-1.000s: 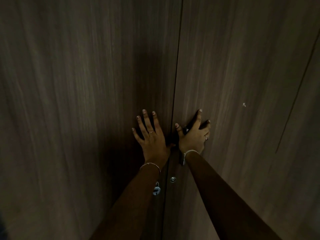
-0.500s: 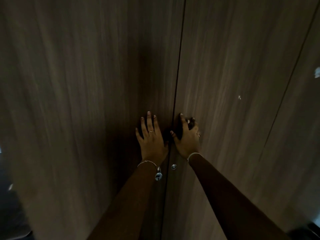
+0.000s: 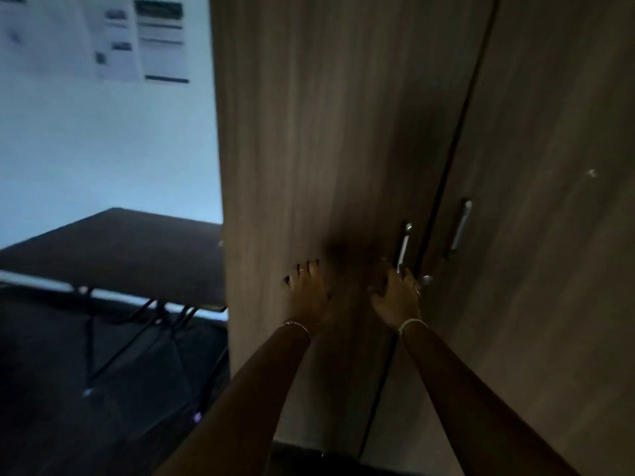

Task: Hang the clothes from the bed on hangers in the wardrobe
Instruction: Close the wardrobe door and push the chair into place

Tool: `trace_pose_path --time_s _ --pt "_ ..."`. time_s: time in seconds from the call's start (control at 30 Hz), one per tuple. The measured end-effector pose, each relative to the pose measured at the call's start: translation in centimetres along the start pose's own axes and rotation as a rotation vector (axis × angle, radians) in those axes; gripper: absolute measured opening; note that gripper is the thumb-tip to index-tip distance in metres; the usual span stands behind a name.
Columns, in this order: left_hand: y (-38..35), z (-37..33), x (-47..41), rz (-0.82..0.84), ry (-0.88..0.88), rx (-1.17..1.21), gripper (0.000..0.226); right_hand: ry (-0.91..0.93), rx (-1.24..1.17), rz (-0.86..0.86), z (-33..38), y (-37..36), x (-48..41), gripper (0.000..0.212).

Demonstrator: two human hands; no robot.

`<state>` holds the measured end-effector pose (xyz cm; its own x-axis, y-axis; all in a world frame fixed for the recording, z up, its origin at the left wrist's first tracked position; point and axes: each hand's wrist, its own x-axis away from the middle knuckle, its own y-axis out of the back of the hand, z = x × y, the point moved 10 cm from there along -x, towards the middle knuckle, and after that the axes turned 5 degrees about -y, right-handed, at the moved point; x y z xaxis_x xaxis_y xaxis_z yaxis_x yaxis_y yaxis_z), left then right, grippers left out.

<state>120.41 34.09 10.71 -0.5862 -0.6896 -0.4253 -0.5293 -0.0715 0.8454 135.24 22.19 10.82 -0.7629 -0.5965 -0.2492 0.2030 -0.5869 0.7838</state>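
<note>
Wardrobe (image 3: 343, 132): wood-grain, fills the middle and right of the view. Left door (image 3: 309, 166) and right door (image 3: 549, 269) meet at a thin dark seam (image 3: 446, 187), no gap showing.

Wall (image 3: 103, 149): pale, bluish light, to the left of the wardrobe.

Floor (image 3: 51, 389): dark, lower left.

Table (image 3: 120, 255): dark top on thin crossed metal legs, against the wall just beside the wardrobe's left edge.

Papers (image 3: 144, 39): several sheets stuck to the wall at upper left, print too blurred to read.

Both bare forearms reach up from the bottom edge to the left door.

Left hand (image 3: 307, 297): laid flat on the left door, fingers straight and a little spread, holding nothing.

Right hand (image 3: 395, 298): fingers curled round the lower end of the left handle (image 3: 404, 245), near the seam. Motion blur hides the thumb.

Right handle (image 3: 460, 228): metal bar on the right door, just across the seam, untouched.

Bracelet (image 3: 295, 325): thin, on the left wrist. Pale band (image 3: 412, 322) on the right wrist.

Round fitting (image 3: 427, 279): small, metal, just beside the right hand's knuckles.

Ring (image 3: 301, 269): on a left finger.
</note>
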Motion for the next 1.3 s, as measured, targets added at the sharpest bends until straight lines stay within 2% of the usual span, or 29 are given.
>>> trace_pose_path --time_s 0.1,0.17,0.2,0.33,0.53,0.77,0.97,1.13,1.3 --pt "1.8 5.1 6.7 0.004 0.102 -0.022 0.067 0.009 -0.017 0.098 1.9 -4.3 5.0 0.072" --pt "2.4 7.4 10.0 0.008 0.155 -0.05 0.064 0.015 0.011 0.148 2.9 -5.7 8.0 0.061" --pt "4.0 11.1 14.7 0.028 0.26 -0.067 0.062 0.056 -0.013 0.233 5.2 -8.6 11.8 0.058" --pt "6.2 16.5 21.9 0.05 0.421 -0.074 0.056 0.123 -0.033 0.359 7.6 -13.4 17.8 0.061" --pt "12.3 27.2 36.7 -0.033 0.745 -0.084 0.055 0.283 -0.069 0.602 16.2 -21.0 29.4 0.06" --pt "20.7 37.1 54.4 -0.23 1.119 -0.063 0.056 0.513 -0.071 0.865 27.2 -28.7 44.0 0.057" --pt "28.6 44.2 70.7 -0.372 1.416 -0.072 0.05 0.678 -0.092 1.071 38.3 -33.8 60.6 0.056" --pt "36.4 49.9 81.6 -0.499 1.516 -0.08 0.044 0.747 -0.133 1.19 47.3 -36.2 73.4 0.055" --pt "43.1 56.0 90.0 -0.669 1.572 0.003 0.037 0.707 -0.222 1.28 55.7 -38.4 83.5 0.054"
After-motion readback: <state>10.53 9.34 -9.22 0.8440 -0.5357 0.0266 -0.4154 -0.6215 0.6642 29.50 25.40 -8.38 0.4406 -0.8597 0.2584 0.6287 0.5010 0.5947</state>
